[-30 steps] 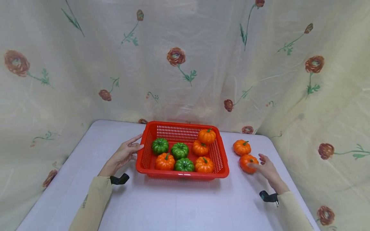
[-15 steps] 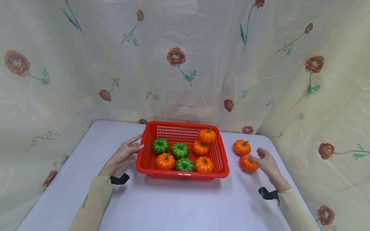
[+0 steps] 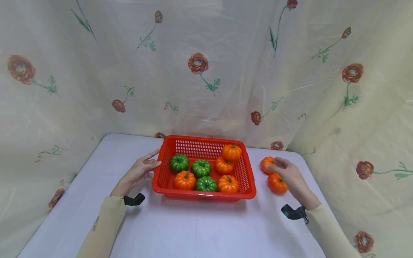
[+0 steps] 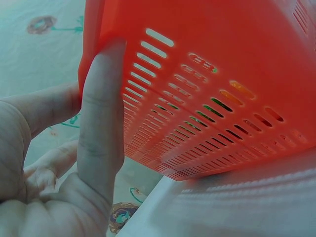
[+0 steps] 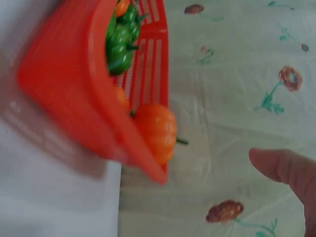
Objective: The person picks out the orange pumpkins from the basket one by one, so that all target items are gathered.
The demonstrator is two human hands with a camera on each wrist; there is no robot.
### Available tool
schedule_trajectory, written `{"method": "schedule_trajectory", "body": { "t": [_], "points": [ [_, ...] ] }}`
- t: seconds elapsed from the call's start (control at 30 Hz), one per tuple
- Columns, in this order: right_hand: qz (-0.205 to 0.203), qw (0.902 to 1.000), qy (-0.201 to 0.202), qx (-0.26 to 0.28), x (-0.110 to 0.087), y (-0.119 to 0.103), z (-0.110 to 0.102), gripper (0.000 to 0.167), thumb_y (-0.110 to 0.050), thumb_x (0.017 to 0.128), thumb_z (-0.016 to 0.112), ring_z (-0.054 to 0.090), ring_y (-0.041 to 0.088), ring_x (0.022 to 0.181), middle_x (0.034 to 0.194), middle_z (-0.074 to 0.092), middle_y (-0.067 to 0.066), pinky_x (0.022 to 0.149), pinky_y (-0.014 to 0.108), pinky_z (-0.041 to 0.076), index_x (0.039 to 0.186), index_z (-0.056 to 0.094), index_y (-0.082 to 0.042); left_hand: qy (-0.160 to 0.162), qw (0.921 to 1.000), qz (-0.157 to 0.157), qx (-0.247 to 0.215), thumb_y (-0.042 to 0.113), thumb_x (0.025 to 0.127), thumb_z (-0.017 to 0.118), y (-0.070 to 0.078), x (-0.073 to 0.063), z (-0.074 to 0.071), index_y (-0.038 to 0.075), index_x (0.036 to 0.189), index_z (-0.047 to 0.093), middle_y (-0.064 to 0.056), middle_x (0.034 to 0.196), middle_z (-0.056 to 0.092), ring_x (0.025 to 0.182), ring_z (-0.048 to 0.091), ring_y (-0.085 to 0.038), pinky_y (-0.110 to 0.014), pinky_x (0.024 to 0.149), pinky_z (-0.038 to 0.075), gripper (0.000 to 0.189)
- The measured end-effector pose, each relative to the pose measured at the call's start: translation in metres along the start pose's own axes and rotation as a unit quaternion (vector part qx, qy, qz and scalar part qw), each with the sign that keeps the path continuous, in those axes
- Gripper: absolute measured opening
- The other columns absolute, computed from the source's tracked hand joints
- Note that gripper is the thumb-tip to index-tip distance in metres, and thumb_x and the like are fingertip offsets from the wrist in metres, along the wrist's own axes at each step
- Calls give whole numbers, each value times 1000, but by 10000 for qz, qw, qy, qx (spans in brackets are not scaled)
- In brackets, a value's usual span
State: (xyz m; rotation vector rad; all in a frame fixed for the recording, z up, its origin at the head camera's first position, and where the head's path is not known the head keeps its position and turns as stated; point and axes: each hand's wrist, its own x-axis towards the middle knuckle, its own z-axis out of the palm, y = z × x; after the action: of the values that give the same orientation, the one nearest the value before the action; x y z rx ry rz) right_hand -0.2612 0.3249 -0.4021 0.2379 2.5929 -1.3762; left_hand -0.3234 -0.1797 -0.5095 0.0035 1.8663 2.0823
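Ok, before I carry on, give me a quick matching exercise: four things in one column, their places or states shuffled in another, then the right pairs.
Things
1. Green pumpkins
2. Left hand
3. Right hand
4. Rearmost orange pumpkin in the basket

Places or states
A. At the left rim of the basket, touching it
B. Set high in the basket's far right corner
C. Three of them, all inside the basket
D. Partly covers a loose orange pumpkin in the head view

Pairs
1-C, 2-A, 3-D, 4-B
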Motion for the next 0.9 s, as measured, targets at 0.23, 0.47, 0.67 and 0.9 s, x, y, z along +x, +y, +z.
{"method": "schedule_trajectory", "body": {
  "t": [0.23, 0.47, 0.67, 0.9],
  "points": [
    [71, 9982, -292, 519, -7, -38, 15, 91, -54, 91, 58, 23, 37, 144, 159, 21, 16, 115, 56, 27, 155, 14, -8, -35, 9999, 19, -160, 25, 92, 66, 0, -1, -2, 31, 152, 28, -3, 93, 64, 84, 67, -16, -35, 66, 60, 72],
    [195, 9746, -768, 2093, -10, -68, 40, 77, -36, 97, 57, 14, 30, 149, 162, 9, 12, 121, 46, 17, 153, 16, -1, 3, 9998, 10, -183, 25, 91, 67, -1, -1, -2, 31, 152, 30, -2, 93, 65, 84, 67, -17, -36, 67, 60, 72],
    [385, 9801, -471, 1888, 3, -75, 68, 88, -33, 92, 65, 19, 33, 145, 159, 15, 17, 120, 49, 21, 153, 12, 1, -50, 9998, 14, -186, 26, 90, 68, -1, 1, -2, 30, 152, 31, -3, 96, 66, 84, 67, -16, -34, 65, 60, 72],
    [520, 9883, -804, 1184, 19, -74, 95, 89, -32, 86, 72, 24, 34, 141, 156, 24, 18, 118, 52, 25, 151, 19, 0, -68, 9999, -2, -148, 27, 90, 69, -1, 1, -3, 30, 152, 31, -9, 105, 65, 83, 67, -16, -33, 65, 60, 73]
  ]
}}
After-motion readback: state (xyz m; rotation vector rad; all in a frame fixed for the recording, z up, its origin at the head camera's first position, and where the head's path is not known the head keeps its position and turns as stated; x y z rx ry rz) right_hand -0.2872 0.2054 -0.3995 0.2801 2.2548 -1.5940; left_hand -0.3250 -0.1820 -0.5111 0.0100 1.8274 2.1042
